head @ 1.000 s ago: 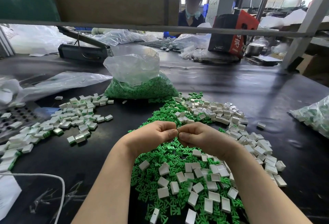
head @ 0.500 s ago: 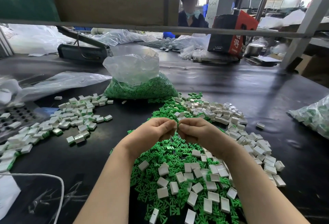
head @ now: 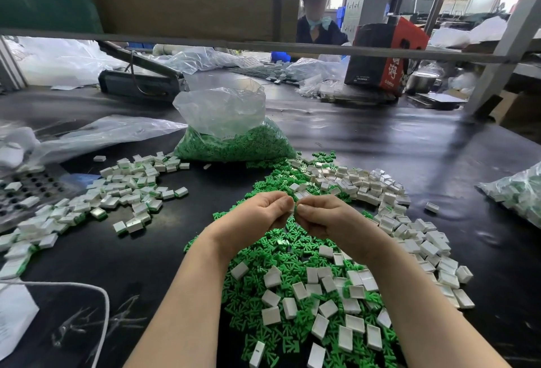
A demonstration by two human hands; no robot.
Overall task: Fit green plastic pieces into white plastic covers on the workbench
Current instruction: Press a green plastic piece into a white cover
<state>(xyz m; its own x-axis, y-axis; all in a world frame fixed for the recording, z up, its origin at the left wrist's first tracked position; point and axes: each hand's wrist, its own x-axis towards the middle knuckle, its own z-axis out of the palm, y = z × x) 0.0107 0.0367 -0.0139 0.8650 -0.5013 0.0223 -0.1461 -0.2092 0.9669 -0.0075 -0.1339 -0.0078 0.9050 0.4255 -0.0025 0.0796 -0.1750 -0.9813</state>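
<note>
Above the middle of the frame, the left hand point(head: 257, 215) and right hand point(head: 325, 215) meet fingertip to fingertip, pinching a small white cover point(head: 292, 209) and green piece point(head: 295, 211) between them over the heap of green pieces point(head: 272, 253) on the dark surface point(head: 380, 148).

A red and black carton point(head: 386, 57) stands at the far side of the counter point(head: 366, 145). Right of the carton sits a metal pot point(head: 421, 82). Behind the carton, to its left, a person in dark clothes point(head: 317, 21) sits. Far left of the carton lies a black sealing tool point(head: 140, 84), with crumpled clear plastic sheets point(head: 202, 59) between them.
</note>
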